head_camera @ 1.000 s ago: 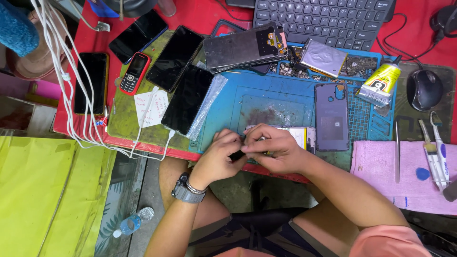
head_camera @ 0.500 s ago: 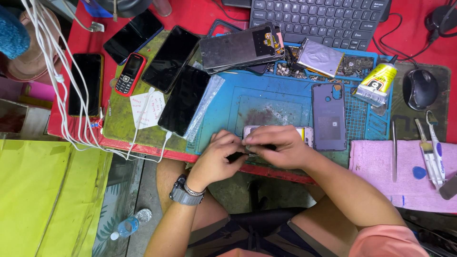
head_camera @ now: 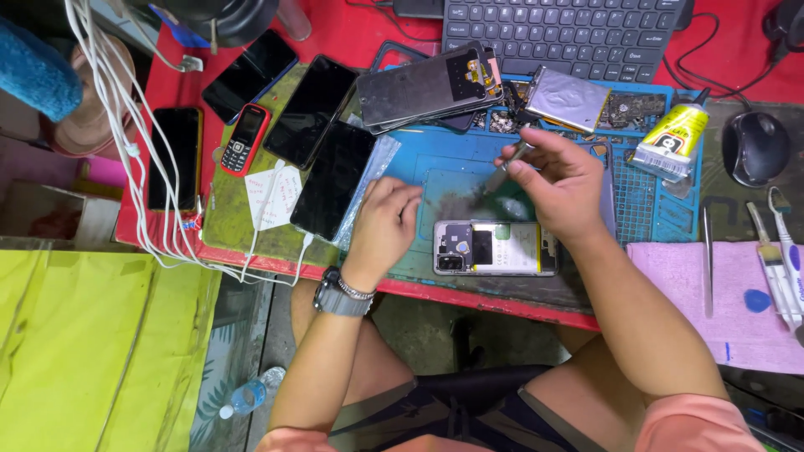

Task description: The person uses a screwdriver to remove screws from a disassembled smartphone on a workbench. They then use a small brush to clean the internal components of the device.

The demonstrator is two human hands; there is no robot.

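2 hands: right hand (head_camera: 554, 186) pinches tweezers (head_camera: 507, 166) (tips blurred), left hand (head_camera: 385, 222) curled loosely, holding nothing.

Head camera, steeply down, close

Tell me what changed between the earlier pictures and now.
Both hands let go of the opened phone, which now lies bare near the mat's front edge. The right hand lifted away toward the back, holding a thin metal tool in its fingers. The left hand drew off to the left and rests on the blue mat. The phones at the left, the glue tube and the keyboard stayed put.
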